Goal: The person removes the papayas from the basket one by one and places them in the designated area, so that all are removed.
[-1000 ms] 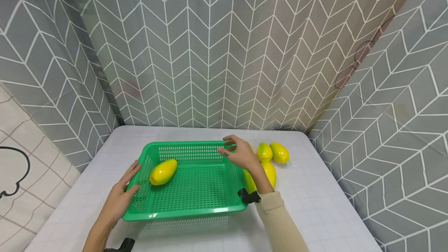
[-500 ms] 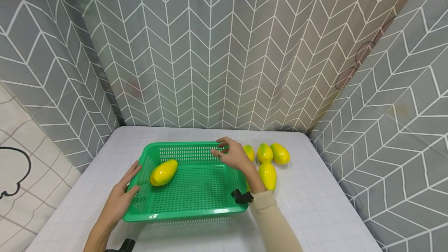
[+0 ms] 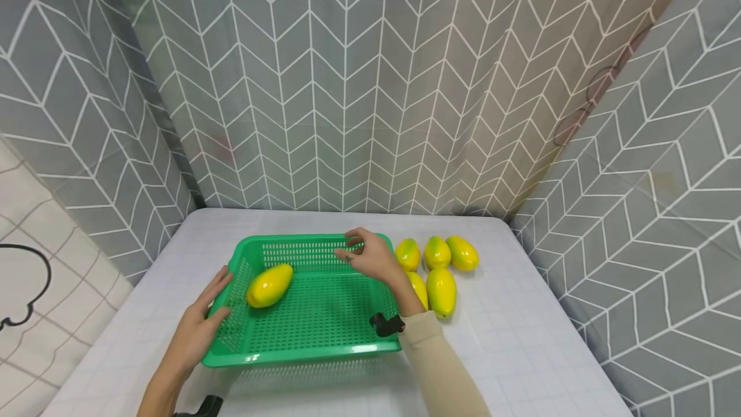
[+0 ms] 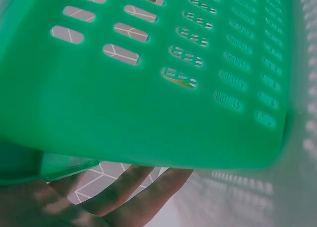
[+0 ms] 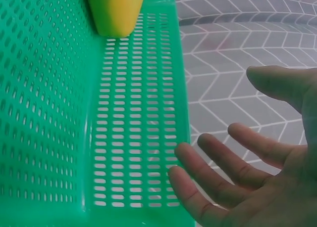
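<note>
A green plastic basket (image 3: pixel 307 352) with slotted walls stands on the table, holding one yellow mango (image 3: pixel 269 286) at its left side. My left hand (image 3: pixel 193 333) rests at the basket's left rim, its fingers stretched along the edge and the thumb reaching over it. In the left wrist view, the basket's outer wall (image 4: pixel 124 118) hides the tips of the fingers (image 4: pixel 148 197). Above the basket's back right part, my right hand (image 3: pixel 370 256) hovers with spread, loosely bent fingers and nothing in them. The right wrist view shows that hand's fingers (image 5: pixel 218 182) beside the basket's rim (image 5: pixel 178 88).
Several more yellow mangoes (image 3: pixel 442 291) lie in a group on the table right of the basket, some tinged green, one partly behind the right forearm. The white-covered table (image 3: pixel 509 340) reaches back to a grey patterned curtain (image 3: pixel 347 114). Similar curtains hang at both sides.
My right hand has moved left, from the basket's right rim to above its inside, uncovering more of the mangoes on the right. The left hand, basket and mangoes have stayed in place.
</note>
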`<state>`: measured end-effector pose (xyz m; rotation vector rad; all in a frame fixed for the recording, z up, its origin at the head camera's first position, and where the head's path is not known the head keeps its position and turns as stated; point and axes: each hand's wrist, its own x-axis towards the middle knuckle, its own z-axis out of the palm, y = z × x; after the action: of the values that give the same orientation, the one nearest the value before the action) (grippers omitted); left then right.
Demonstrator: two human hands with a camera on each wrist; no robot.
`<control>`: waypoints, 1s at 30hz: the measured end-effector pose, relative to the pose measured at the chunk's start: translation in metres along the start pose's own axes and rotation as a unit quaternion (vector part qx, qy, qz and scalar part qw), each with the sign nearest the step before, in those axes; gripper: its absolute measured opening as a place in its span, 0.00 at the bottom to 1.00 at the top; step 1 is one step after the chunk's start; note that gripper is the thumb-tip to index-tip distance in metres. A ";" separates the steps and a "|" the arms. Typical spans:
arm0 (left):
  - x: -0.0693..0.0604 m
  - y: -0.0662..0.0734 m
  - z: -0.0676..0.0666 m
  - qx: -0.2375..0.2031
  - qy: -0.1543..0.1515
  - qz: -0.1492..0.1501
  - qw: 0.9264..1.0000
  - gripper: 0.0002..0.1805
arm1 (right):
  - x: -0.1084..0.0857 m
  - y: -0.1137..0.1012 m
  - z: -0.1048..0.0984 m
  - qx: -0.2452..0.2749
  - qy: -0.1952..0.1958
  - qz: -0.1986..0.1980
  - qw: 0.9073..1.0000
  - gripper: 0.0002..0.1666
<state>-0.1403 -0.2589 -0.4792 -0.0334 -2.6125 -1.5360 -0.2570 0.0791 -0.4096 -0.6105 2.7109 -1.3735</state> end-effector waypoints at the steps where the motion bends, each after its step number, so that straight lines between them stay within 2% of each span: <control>1: 0.000 0.000 0.000 0.001 0.000 0.000 1.000 0.36 | 0.001 0.000 0.001 0.004 -0.001 0.001 1.000 0.31; 7: 0.001 0.002 -0.001 0.001 0.001 0.003 1.000 0.36 | 0.006 -0.002 0.006 0.018 -0.007 0.005 1.000 0.31; 20: 0.001 0.001 -0.001 0.001 -0.004 -0.014 1.000 0.37 | 0.021 -0.012 0.020 0.005 -0.024 -0.004 1.000 0.30; 30: -0.002 0.002 0.000 0.001 0.008 -0.003 1.000 0.36 | 0.032 -0.019 0.037 -0.008 -0.042 -0.006 0.999 0.31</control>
<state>-0.1384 -0.2584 -0.4778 -0.0133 -2.6049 -1.5284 -0.2728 0.0289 -0.4122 -0.6722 2.6593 -1.2997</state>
